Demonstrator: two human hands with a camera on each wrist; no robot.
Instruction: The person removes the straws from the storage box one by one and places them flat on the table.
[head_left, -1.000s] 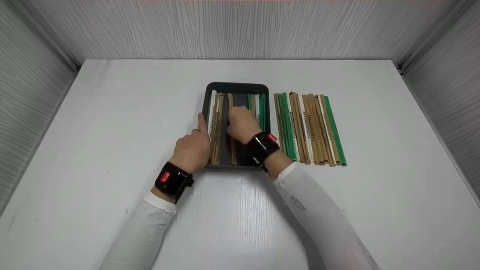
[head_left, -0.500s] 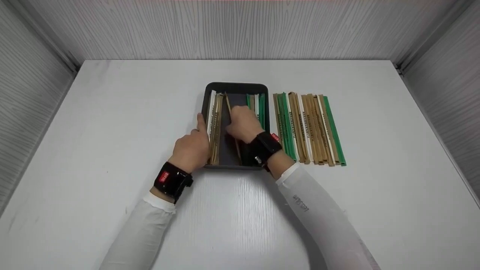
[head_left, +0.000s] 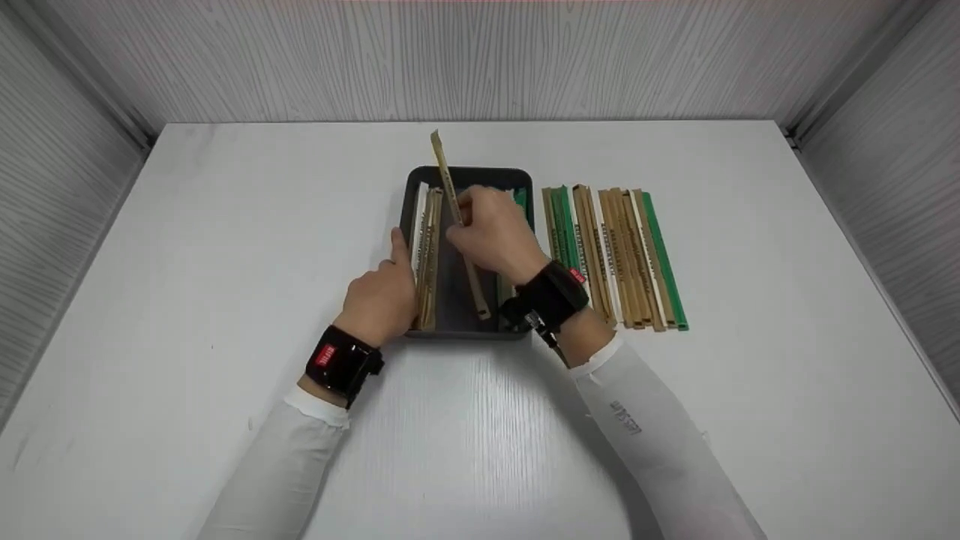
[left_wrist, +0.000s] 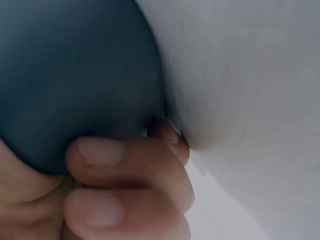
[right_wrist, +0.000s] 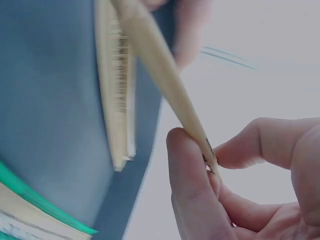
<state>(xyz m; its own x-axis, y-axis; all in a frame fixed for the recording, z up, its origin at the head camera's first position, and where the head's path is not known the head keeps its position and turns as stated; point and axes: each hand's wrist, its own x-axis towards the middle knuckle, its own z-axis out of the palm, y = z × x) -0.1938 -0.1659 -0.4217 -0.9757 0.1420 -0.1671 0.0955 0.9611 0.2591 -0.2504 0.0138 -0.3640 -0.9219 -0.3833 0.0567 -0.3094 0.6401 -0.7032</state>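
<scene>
My right hand (head_left: 499,232) pinches a brown paper-wrapped straw (head_left: 475,283) with printed lettering between thumb and fingers. The straw is tilted over the black tray (head_left: 491,335), its far end past the back rim. In the right wrist view, the pinched straw (right_wrist: 170,90) crosses in front of the tray. My left hand (head_left: 379,304) holds the tray's left side, index finger straight along the rim. Curled fingers (left_wrist: 130,165) meet the tray's dark wall in the left wrist view. White and brown straws (head_left: 429,259) lie along the tray's left side; green ones (head_left: 520,197) lie at its right, partly hidden.
Right of the tray, a row of brown, green and white wrapped straws (head_left: 621,259) lies side by side on the white table (head_left: 247,225). A grey wood-grain panel (head_left: 465,60) stands behind the table, with further panels at both sides.
My right hand has lifted the brown straw from the tray floor and moved slightly up and right; the straw has tilted, its far end now beyond the rim. The left hand stays at the tray.
</scene>
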